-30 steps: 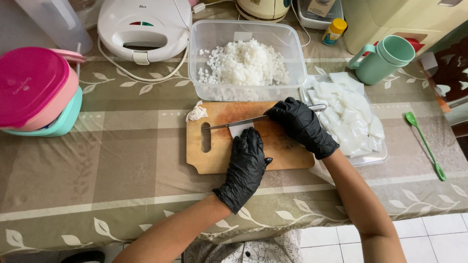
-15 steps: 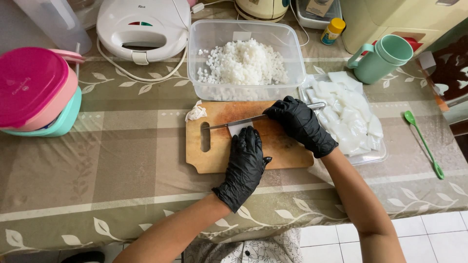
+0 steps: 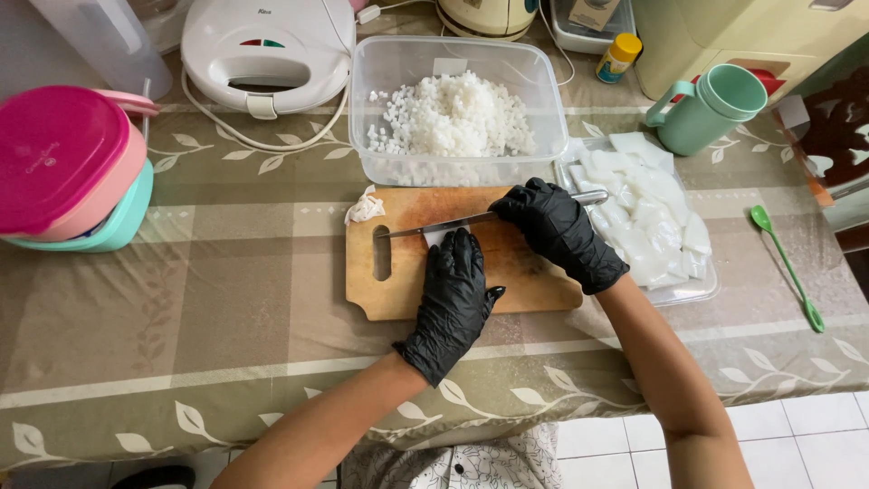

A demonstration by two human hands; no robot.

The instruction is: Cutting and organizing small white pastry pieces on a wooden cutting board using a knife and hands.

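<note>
Right hand (image 3: 558, 231) fisted round the knife (image 3: 453, 223), blade flat-on over the white slab (image 3: 438, 236) on the cutting board (image 3: 403, 272), left hand (image 3: 455, 288) fingers pressed down on it (slippery-looking), so a skid risks nicking fingertips.

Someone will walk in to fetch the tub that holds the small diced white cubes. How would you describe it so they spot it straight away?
Start at the wooden cutting board mid-table. Just behind it stands a clear rectangular plastic tub heaped with tiny white cubes. Unlike the flat tray of large white slabs to the right, it is deep.
</note>
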